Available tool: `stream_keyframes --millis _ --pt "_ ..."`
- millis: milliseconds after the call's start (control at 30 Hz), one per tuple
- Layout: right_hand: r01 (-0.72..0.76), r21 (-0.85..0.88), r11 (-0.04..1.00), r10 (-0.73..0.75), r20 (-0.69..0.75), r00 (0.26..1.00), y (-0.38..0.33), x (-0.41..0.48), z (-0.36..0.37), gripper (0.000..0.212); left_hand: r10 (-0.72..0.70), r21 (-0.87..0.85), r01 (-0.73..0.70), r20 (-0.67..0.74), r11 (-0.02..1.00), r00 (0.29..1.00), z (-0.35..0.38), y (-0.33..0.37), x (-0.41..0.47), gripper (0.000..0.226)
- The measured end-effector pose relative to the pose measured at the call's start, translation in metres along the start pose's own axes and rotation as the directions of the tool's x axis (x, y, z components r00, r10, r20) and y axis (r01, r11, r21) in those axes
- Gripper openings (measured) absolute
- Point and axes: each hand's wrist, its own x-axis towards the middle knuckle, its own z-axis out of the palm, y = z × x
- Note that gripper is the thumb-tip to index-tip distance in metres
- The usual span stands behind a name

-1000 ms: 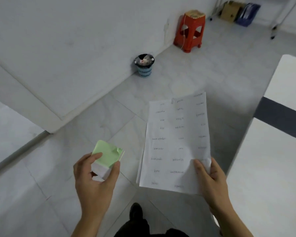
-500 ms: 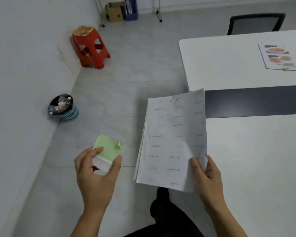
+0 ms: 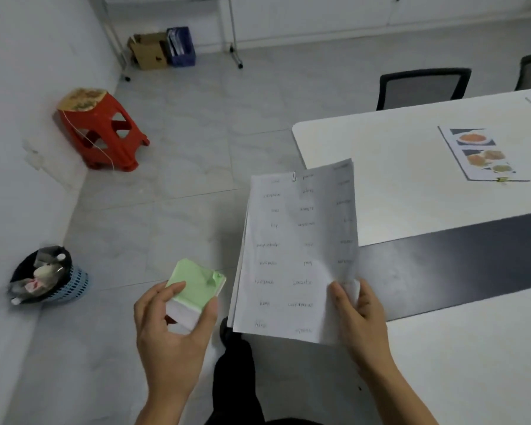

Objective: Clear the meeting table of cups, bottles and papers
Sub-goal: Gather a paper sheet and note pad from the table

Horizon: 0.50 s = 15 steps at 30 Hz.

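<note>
Left hand [image 3: 172,329] grips a green-topped block of note paper [image 3: 195,289] between thumb and fingers, held over the floor. Right hand [image 3: 360,317] pinches the lower right corner of a paper-clipped sheaf of printed word lists [image 3: 298,250], upright beside the white meeting table [image 3: 396,167]. A picture sheet [image 3: 482,154] lies flat on the table's far part. Waste basket [image 3: 48,276] sits by the wall, left.

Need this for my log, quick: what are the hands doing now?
Left hand: holding the green-topped note block.
Right hand: holding the clipped papers.
</note>
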Motion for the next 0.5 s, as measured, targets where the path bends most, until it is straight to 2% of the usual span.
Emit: stream_keyframes --millis 133,233,367,500 --pt "-0.061 0.024 0.998 0.063 -0.105 0.992 -0.013 0.068 0.048 0.008 0.010 -0.056 -0.004 0.114 0.998 0.993 0.049 -0.016 0.100 0.050" --pt "-0.073 0.041 0.996 0.080 -0.208 0.975 -0.039 0.114 0.069 0.007 0.090 -0.073 -0.075 0.220 0.994 0.971 0.083 -0.005 0.176 0.048" --pt "-0.027 0.125 0.992 0.072 -0.379 0.923 -0.069 0.166 0.085 0.008 0.181 -0.093 -0.157 0.388 0.983 0.904 0.137 0.020 0.271 0.047" --pt "-0.005 0.248 0.969 0.138 -0.520 0.843 -0.076 0.208 0.088 0.008 0.277 -0.127 -0.248 0.511 0.960 0.813 0.204 0.041 0.331 0.046"
